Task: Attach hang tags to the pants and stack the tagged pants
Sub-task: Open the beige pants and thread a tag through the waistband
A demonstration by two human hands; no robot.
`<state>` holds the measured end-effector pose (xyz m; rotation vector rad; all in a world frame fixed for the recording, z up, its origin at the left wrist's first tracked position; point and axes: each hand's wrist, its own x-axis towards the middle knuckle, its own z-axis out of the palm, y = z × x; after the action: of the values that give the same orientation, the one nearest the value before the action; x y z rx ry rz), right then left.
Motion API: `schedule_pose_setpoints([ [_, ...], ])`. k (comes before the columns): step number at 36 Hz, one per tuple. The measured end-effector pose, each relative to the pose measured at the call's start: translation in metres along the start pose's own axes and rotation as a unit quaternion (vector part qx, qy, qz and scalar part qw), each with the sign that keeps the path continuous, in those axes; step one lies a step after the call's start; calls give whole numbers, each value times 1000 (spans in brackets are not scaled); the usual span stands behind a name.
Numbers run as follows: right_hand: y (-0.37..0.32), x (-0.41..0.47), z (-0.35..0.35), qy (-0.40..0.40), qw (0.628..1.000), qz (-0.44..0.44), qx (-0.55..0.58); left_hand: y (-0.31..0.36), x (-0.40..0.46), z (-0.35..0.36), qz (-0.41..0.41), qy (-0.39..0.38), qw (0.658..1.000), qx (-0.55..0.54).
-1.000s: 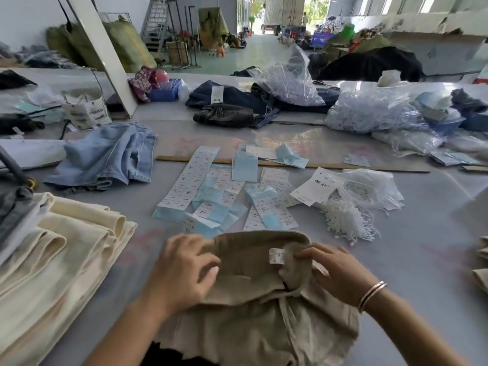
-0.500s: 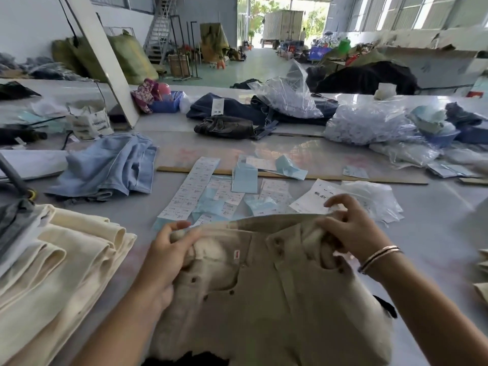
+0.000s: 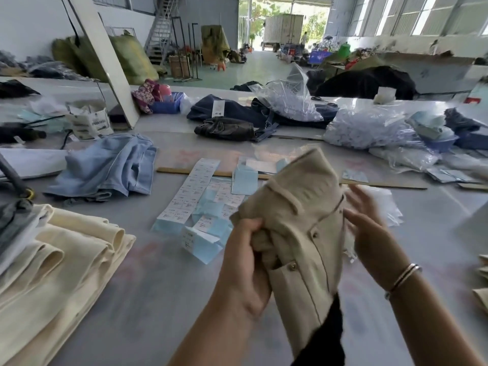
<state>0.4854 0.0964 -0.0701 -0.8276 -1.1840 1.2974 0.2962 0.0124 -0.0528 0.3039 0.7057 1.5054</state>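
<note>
My left hand (image 3: 247,249) grips the bunched beige pants (image 3: 298,220) mid-frame above the bench (image 3: 163,286), right hand (image 3: 369,228) fingers straight against their right edge, cream stack (image 3: 60,260) lower left.

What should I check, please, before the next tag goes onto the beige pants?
1. Pants held firmly: ok, the left hand grips bunched fabric and they are lifted off the table.
2. Right hand free to pick up a tag: ok, fingers straight beside the pants, holding nothing.
3. Tags within reach: ok, blue and white ones lie on the table just past the left hand.
4. Strings: cannot tell, mostly hidden behind the pants and right hand.
5. Waistband spread for tagging: not ok, it is crumpled.
6. Stack ready: ok, folded cream pants at the left.
</note>
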Motion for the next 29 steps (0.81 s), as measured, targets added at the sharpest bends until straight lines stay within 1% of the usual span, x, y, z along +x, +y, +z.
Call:
schedule_pose_setpoints([
  [1, 8, 1, -13, -68, 988, 114, 81, -2, 0, -3, 13, 19, 999, -23],
  [2, 16, -1, -23, -138, 953, 224, 152, -3, 0, -8, 30, 37, 998, -40],
  [3, 23, -1, -34, -195, 922, 292, 165, -6, 2, -13, 39, 60, 995, -62],
  [4, 26, 1, -42, -223, 909, 331, 123, -9, 3, -20, 44, 81, 992, -87],
  [5, 29, 6, -46, -235, 908, 344, 39, -12, 5, -28, 48, 105, 988, -101],
  [7, 33, 18, -46, -250, 891, 351, -142, -17, 5, -46, 64, 164, 981, -81],
  [9, 36, 31, -37, -268, 846, 359, -288, -27, 8, -72, 96, 277, 956, 1],
  [10, 41, 37, -32, -286, 810, 355, -369, -32, 8, -86, 104, 327, 938, 51],
  [11, 48, 42, -26, -303, 764, 342, -455, -38, 7, -98, 103, 363, 921, 97],
  [13, 71, 51, -17, -336, 677, 285, -590, -47, 3, -117, 91, 390, 900, 172],
  [14, 82, 54, -11, -342, 649, 251, -632, -51, 1, -123, 109, 399, 886, 208],
  [15, 93, 59, -7, -329, 644, 214, -657, -52, 0, -125, 156, 409, 860, 262],
  [16, 100, 64, -4, -297, 657, 175, -670, -53, 0, -127, 218, 409, 821, 334],
  [17, 104, 71, -3, -250, 678, 131, -679, -53, 1, -126, 282, 384, 780, 406],
  [18, 107, 80, -3, -193, 696, 85, -687, -54, 2, -125, 350, 339, 724, 488],
  [19, 108, 89, -5, -133, 705, 42, -695, -55, 3, -122, 403, 275, 668, 562],
  [20, 108, 99, -7, -81, 705, 8, -705, -54, 6, -116, 422, 199, 630, 621],
  [21, 108, 108, -9, -43, 694, -13, -718, -53, 11, -112, 411, 121, 597, 678],
  [22, 108, 115, -12, -23, 674, -20, -738, -53, 17, -109, 383, 48, 563, 731],
  [23, 110, 122, -14, -22, 644, -15, -764, -55, 22, -108, 347, -8, 524, 777],
  [24, 113, 126, -16, -33, 611, -5, -791, -58, 28, -108, 308, -41, 481, 820],
  [25, 116, 130, -17, -48, 581, 7, -812, -61, 32, -108, 264, -55, 445, 854],
  [26, 120, 133, -17, -62, 560, 20, -826, -64, 33, -108, 216, -57, 428, 876],
  [27, 124, 135, -17, -72, 548, 31, -833, -68, 34, -109, 178, -51, 420, 888],
  [29, 130, 137, -16, -82, 536, 39, -839, -77, 30, -117, 154, -43, 410, 898],
])
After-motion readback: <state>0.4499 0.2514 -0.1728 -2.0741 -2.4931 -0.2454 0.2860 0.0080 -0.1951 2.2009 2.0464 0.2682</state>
